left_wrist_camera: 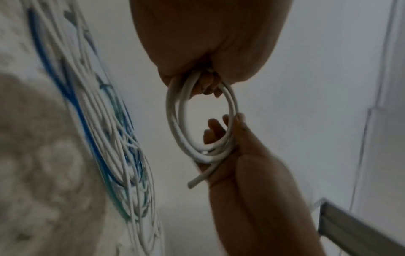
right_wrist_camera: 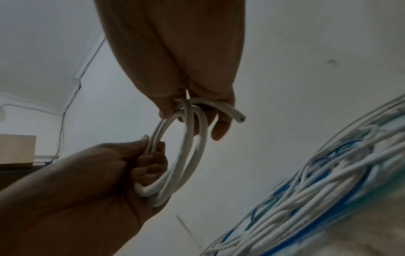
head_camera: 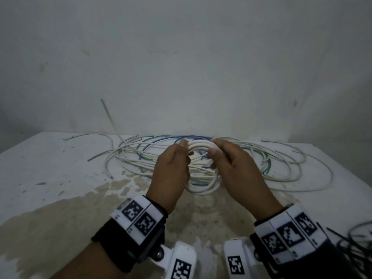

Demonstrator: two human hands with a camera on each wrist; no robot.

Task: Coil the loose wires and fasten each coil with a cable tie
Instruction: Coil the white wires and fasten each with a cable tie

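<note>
A sprawl of loose wires (head_camera: 251, 158), white, blue and green, lies across the stained white table (head_camera: 50, 178). Above it, a thick white coil (head_camera: 201, 147) of several loops is held up, the left hand (head_camera: 171, 168) and right hand (head_camera: 237, 168) each grasping one side. Only the wrist views show the coil's cut free end (right_wrist_camera: 240, 118) jutting past the right hand's fingers (right_wrist_camera: 221, 128).

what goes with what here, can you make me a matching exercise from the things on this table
Things:
1. white coil
2. loose wires
3. black ties
4. stain

States or places:
A. near right edge of the table
B. brown patch on the table's near side
C. held in both hands
D. spread on the table by the wall

Pairs: 1-C, 2-D, 3-A, 4-B
</note>
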